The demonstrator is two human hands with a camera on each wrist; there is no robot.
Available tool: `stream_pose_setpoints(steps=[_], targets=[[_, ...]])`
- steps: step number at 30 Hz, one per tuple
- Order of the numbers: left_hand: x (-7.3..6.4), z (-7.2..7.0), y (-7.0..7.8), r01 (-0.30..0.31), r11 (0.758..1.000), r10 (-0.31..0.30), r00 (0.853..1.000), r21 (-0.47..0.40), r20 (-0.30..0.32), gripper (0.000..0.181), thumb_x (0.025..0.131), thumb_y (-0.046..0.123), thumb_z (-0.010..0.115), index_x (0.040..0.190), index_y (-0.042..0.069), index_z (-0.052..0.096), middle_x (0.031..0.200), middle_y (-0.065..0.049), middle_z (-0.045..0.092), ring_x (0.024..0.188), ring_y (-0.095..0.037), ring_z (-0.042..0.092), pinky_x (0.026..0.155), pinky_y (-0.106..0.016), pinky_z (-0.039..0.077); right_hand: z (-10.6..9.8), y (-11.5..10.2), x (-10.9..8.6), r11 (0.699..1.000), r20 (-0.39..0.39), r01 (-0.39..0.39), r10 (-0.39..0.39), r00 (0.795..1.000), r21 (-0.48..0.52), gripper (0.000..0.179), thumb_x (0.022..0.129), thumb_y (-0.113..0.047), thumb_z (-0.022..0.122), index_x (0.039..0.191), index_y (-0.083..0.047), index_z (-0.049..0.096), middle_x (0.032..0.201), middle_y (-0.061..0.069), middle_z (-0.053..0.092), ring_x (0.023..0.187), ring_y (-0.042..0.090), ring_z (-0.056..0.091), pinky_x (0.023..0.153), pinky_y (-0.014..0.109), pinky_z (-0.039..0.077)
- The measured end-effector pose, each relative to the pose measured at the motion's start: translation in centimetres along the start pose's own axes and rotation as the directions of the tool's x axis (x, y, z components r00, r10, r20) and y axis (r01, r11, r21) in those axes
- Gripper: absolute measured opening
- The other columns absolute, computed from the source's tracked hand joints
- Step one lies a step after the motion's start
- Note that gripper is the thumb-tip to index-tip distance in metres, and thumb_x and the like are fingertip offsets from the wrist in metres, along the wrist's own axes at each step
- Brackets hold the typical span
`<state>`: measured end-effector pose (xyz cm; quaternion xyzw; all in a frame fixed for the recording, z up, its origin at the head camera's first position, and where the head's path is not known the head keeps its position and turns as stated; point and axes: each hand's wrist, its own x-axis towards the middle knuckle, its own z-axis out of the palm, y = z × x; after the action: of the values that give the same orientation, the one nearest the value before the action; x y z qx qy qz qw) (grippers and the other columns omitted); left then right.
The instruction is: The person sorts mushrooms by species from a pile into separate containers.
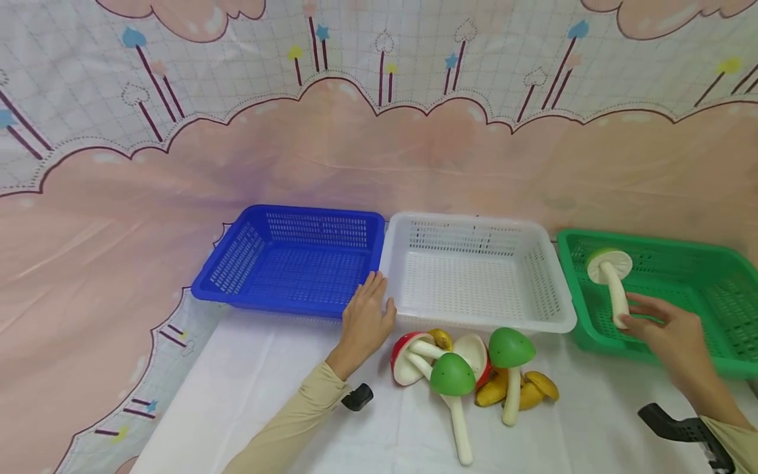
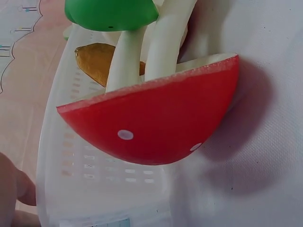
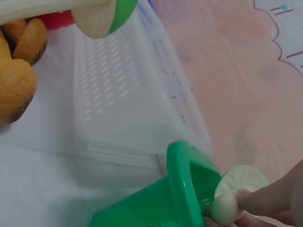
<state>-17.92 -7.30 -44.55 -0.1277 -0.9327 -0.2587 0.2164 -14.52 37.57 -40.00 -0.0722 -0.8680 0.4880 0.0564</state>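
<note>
My right hand (image 1: 675, 332) pinches the foot of a white stem, holding a green-capped toy mushroom (image 1: 610, 270) over the green basket (image 1: 645, 349). Its pale gilled underside faces up toward the head camera. In the right wrist view, the thumb presses against the rounded stem end. My left hand (image 1: 366, 319) has straight fingers and lies where the blue basket (image 1: 284, 304) meets the white basket (image 1: 485, 322), holding nothing. Closest to it is a red-capped mushroom (image 2: 156, 123) with white spots, lying in a pile with other mushrooms.
In front of the white basket lie two green-capped mushrooms (image 1: 453, 375), another red-capped mushroom (image 1: 478, 355) and several yellow bananas (image 1: 491, 388). All rest on a white tablecloth (image 1: 284, 368). Behind the baskets hangs a pink patterned cloth (image 1: 414, 158).
</note>
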Motion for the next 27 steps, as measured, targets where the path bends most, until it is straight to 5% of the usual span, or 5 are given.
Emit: stream_pose_setpoints(steps=[8,14,18,22,27], targets=[[-0.3,0.0,-0.3,-0.002,1.0,0.002,1.0,-0.022,0.029,0.043,0.091,0.017,0.054,0.127,-0.006,0.056,0.137,-0.018,0.049,0.131,-0.03,0.041,0.106,-0.044,0.034,0.5,1.0,1.4,0.99,0.056,-0.005,0.012,0.998,-0.14,0.061,0.089,-0.026,0.067,0.137,0.005,0.044,0.086,-0.028,0.055,0.069,-0.007,0.061,0.058,0.022,0.052],[-0.4,0.2,-0.5,-0.009,1.0,0.009,0.999,0.002,0.032,0.043,0.092,0.019,0.054,0.128,-0.004,0.056,0.138,-0.016,0.049,0.131,-0.03,0.042,0.103,-0.047,0.037,0.9,1.6,2.6,0.958,0.075,0.002,0.02,0.997,-0.285,0.062,0.09,-0.028,0.065,0.135,0.009,0.044,0.111,0.025,0.063,0.07,-0.013,0.048,0.057,0.024,0.048],[-0.4,0.2,-0.4,-0.022,1.0,0.022,0.999,0.007,0.032,0.043,0.093,0.02,0.053,0.129,-0.004,0.056,0.138,-0.015,0.048,0.132,-0.029,0.041,0.104,-0.045,0.037,1.1,1.8,3.4,0.945,0.107,0.021,0.015,0.994,-0.326,0.056,0.09,-0.02,0.063,0.131,0.013,0.044,0.116,0.035,0.056,0.079,0.015,0.061,0.056,0.027,0.047],[-0.5,0.0,-0.5,-0.019,1.0,0.019,1.0,0.018,0.025,0.043,0.093,0.02,0.054,0.128,-0.003,0.056,0.138,-0.015,0.049,0.131,-0.029,0.041,0.103,-0.047,0.038,1.6,2.0,4.4,0.941,0.134,0.018,0.029,0.99,-0.337,0.053,0.088,-0.015,0.062,0.128,0.015,0.045,0.114,0.037,0.055,0.091,0.042,0.057,0.058,0.031,0.048],[-0.6,-0.2,-0.6,-0.029,0.999,0.029,1.0,0.017,0.008,0.042,0.092,0.019,0.054,0.127,-0.004,0.057,0.137,-0.016,0.05,0.13,-0.03,0.043,0.101,-0.049,0.04,1.9,2.3,5.3,0.938,0.189,0.024,0.045,0.981,-0.345,0.051,0.088,-0.014,0.063,0.125,0.017,0.046,0.109,0.038,0.056,0.082,0.035,0.062,0.062,0.038,0.053]])
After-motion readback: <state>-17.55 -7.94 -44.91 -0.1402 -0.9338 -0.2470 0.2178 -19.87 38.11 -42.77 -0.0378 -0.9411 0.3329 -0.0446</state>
